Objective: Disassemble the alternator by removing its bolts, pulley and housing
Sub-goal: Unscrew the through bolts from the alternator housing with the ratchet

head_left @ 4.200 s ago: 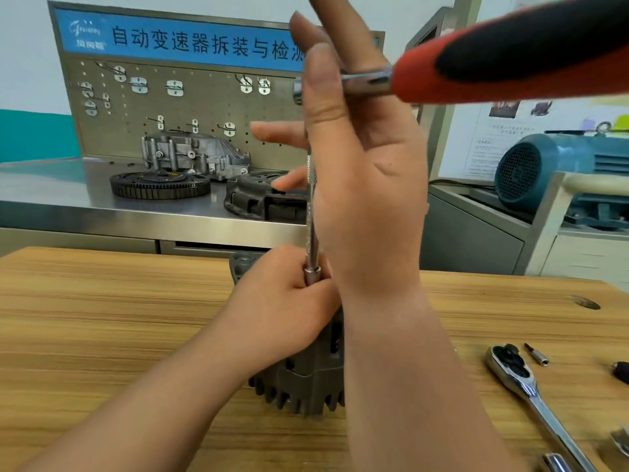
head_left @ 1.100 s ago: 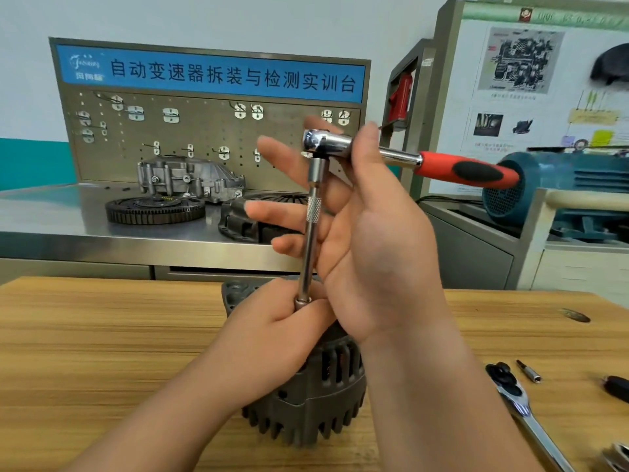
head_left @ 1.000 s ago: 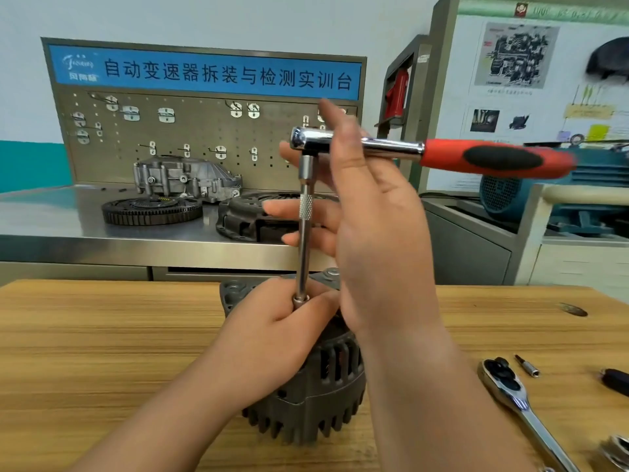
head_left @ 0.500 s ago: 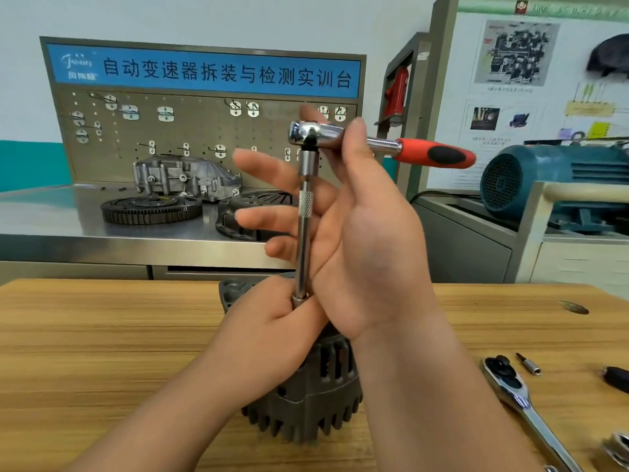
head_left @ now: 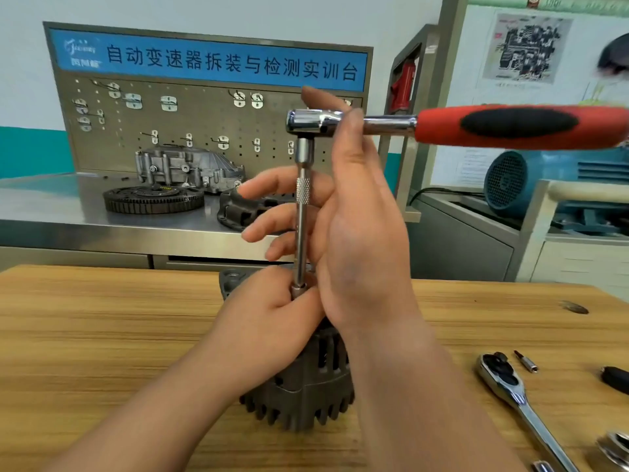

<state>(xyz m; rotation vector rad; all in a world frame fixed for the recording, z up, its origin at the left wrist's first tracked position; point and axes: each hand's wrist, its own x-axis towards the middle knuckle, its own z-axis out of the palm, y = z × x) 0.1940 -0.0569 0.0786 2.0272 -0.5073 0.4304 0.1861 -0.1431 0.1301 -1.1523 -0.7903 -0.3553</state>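
Chrome shows between the thumb and forefinger of the right hand (head_left: 360,233). The thumb lies across the front of the ratchet (head_left: 306,121) at its neck and the forefinger rises behind its head, so the two pinch the tool between them. The other three fingers are straight and spread, reaching leftward behind the extension (head_left: 302,226). That extension hangs plumb from the ratchet head, and the red-and-black handle (head_left: 517,126) sticks out level to the right, past the frame edge.

The left hand (head_left: 269,325) is curled round the foot of the extension, thumb and fingers closed on it, and rests on top of the alternator (head_left: 306,393). What the extension's tip meets is hidden under that hand. The alternator stands on end in the middle of the wooden table (head_left: 102,335), its toothed grey rim down on the wood, with a mounting ear showing behind the left knuckles.

To the right on the table lie a second ratchet (head_left: 510,386), a small bit (head_left: 526,361) just beside its head, and a black object (head_left: 616,379) at the frame edge, too cropped to name.

Beyond the table runs a steel bench (head_left: 51,206) bearing a ring gear (head_left: 153,199), a grey casting (head_left: 187,168) behind it and a dark clutch cover (head_left: 238,212), partly hidden by the right fingers. A pegboard (head_left: 204,131) with a blue sign (head_left: 211,63) backs the bench. A blue motor (head_left: 544,185) sits off to the right.
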